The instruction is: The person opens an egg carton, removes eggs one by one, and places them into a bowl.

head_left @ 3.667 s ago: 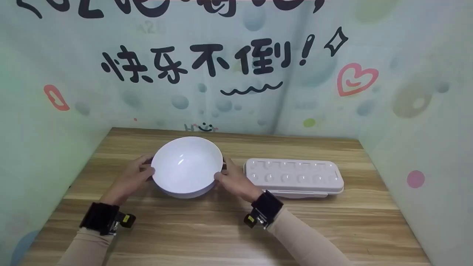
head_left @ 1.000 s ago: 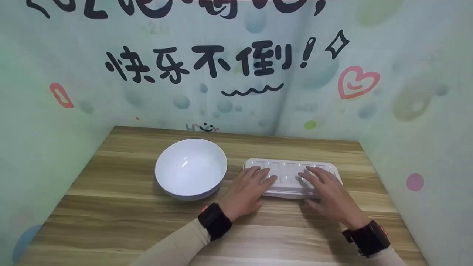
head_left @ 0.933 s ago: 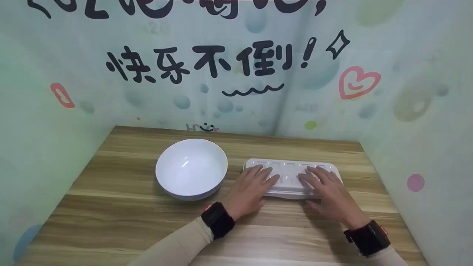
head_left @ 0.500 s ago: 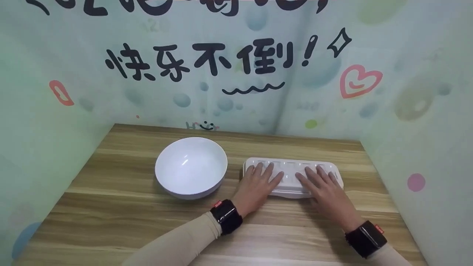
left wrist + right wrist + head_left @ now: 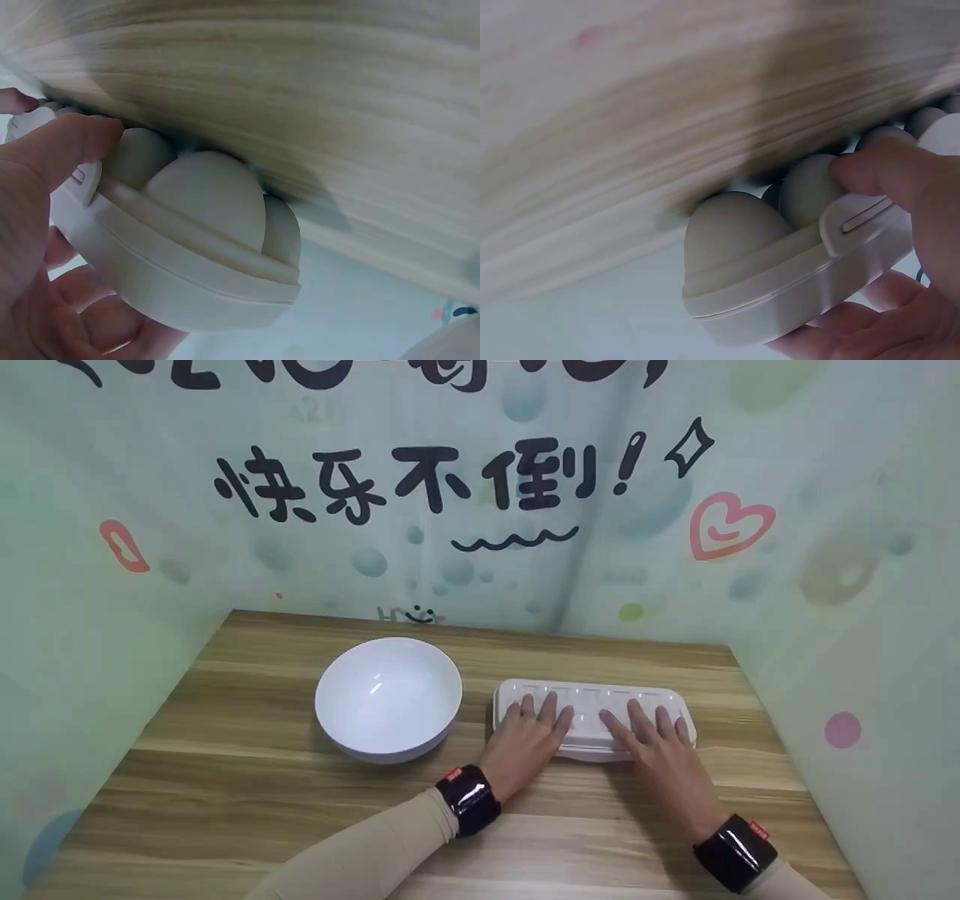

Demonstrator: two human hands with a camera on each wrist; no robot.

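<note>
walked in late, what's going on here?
A person's left hand and right hand hold the two ends of a whitish, oblong plastic case, fingers on its bumpy lid, thumbs at its near side. The lid is closed; the case sits on the wood-grain table. A round, glossy white bowl stands untouched to its left.

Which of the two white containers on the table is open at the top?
The round bowl on the left, its hollow inside showing. The long box to its right is covered, with the left hand and right hand on it.
</note>
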